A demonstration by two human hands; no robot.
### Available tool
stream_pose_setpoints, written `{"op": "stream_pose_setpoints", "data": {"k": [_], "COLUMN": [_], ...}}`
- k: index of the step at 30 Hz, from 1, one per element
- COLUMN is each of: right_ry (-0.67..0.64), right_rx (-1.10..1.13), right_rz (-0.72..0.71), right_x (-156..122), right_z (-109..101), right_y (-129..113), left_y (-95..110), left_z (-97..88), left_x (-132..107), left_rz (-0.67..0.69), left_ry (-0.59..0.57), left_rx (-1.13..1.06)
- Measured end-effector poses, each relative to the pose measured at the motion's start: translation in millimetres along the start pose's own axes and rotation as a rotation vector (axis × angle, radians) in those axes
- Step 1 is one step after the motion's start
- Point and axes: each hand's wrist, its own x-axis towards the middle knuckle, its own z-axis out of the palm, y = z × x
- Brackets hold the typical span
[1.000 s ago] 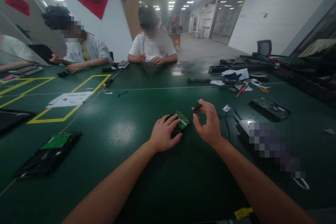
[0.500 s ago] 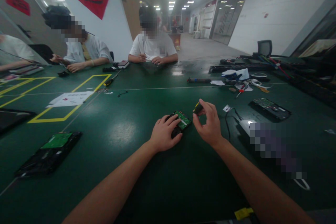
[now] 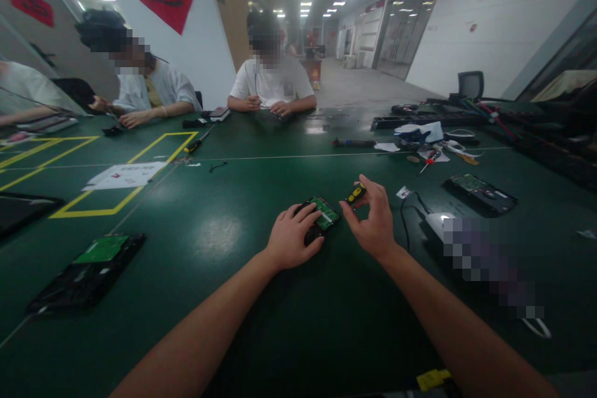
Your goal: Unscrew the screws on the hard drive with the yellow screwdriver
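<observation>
A small dark hard drive (image 3: 329, 216) with a green circuit board lies on the green table (image 3: 196, 298) in front of me. Spread over its left part, my left hand (image 3: 291, 237) holds it down, the thumb along the near edge and a finger on the board. Just to the right, my right hand (image 3: 373, 214) pinches the yellow-and-black handle of a screwdriver (image 3: 357, 193) between thumb and fingers. The handle is tilted above the table; I cannot make out its shaft or tip.
Another drive (image 3: 482, 193) and a partly blurred white device (image 3: 441, 222) with a black cable lie at right. A black unit with a green board (image 3: 100, 250) sits at left. Farther back are a screwdriver (image 3: 196, 144), scattered tools and cables. Co-workers (image 3: 273, 84) sit across the table.
The screwdriver handle has turned in my right hand, so that more of its yellow and black side shows. My left hand and the drive have not visibly moved.
</observation>
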Motion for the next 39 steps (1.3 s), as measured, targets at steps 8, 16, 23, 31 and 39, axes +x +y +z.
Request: {"op": "stream_pose_setpoints", "data": {"k": [8,16,23,31,39], "right_ry": [-0.068,-0.028,0.007,-0.052,-0.05], "right_rx": [0.051,0.025,0.03,0.052,0.045], "right_rz": [-0.006,-0.014,0.013,0.005,0.019], "right_x": [1.3,1.1,-0.1,-0.5,-0.7], "right_z": [-1.0,-1.5,1.7,0.3,0.9], "right_y": [-2.0,-1.6,-1.1,-3.1,-2.2], "left_y": [0.8,-0.2,-0.2,-0.2,0.6], "left_z": [-1.3,-0.6,0.8,0.0,-0.6], "left_x": [0.1,0.4,0.3,-0.4,0.1], "left_rz": [-0.005,-0.003,-0.006,-0.008,-0.001], "left_ry": [-0.003,-0.004,-0.003,0.004,0.01], "left_rx": [-0.006,-0.01,-0.009,-0.006,-0.006]}}
